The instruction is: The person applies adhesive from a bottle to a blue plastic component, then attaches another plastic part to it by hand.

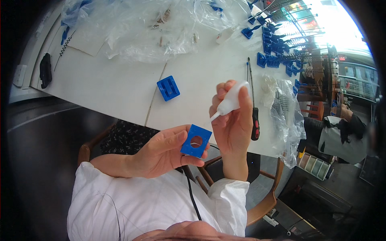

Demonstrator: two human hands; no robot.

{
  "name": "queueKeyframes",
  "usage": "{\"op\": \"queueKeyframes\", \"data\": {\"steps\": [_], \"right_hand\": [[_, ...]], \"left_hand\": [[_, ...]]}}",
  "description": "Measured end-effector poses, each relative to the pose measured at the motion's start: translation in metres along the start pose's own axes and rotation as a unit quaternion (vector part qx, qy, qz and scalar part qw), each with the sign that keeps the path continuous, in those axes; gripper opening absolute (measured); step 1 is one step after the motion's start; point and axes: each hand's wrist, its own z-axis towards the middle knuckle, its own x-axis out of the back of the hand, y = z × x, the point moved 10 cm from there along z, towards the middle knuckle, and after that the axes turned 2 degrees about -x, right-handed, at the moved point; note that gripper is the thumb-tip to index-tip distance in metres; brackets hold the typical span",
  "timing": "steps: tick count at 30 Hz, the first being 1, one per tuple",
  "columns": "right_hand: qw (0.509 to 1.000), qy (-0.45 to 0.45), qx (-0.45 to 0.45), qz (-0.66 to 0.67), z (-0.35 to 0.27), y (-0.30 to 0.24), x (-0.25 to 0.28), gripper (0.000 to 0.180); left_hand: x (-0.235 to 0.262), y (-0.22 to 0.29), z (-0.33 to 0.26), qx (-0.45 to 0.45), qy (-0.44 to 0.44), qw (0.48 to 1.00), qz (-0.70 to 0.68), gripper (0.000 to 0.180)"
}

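My left hand (165,150) grips a flat blue rectangular block (187,149) by its edges, thumb on its upper side. A round hole goes through the block's middle, and fingers show behind it. In my right hand (235,124) is a small white squeeze bottle (230,100), its thin nozzle tilted down toward the block and apart from it. Farther off on the white table (124,86) lies another blue piece (168,88), a block with slots in it.
A screwdriver (255,124) with a red and black handle lies right of my right hand. Clear plastic bags (148,32) cover the table's far side. Several blue parts with coiled wires (273,42) stand at the far right. A black object (46,70) lies far left.
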Motion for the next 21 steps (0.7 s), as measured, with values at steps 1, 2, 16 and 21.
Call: {"op": "queueKeyframes", "data": {"steps": [1, 2, 16, 21], "right_hand": [[0.999, 0.008, 0.021, 0.032, -0.004, -0.002, 0.0, 0.028], [0.997, 0.016, 0.043, 0.063, -0.007, -0.004, 0.0, 0.028], [0.901, 0.143, 0.354, -0.207, -0.07, -0.029, -0.01, 0.042], [0.887, 0.148, 0.376, -0.222, -0.073, -0.029, -0.01, 0.042]], "left_hand": [[0.002, 0.005, -0.002, -0.014, 0.0, 1.0, 0.018, 0.045], [0.004, 0.011, -0.004, -0.027, 0.0, 0.999, 0.035, 0.047], [0.003, 0.042, 0.0, -0.181, 0.008, 0.965, 0.188, 0.05], [0.002, 0.045, 0.0, -0.205, 0.015, 0.952, 0.227, 0.051]]}}
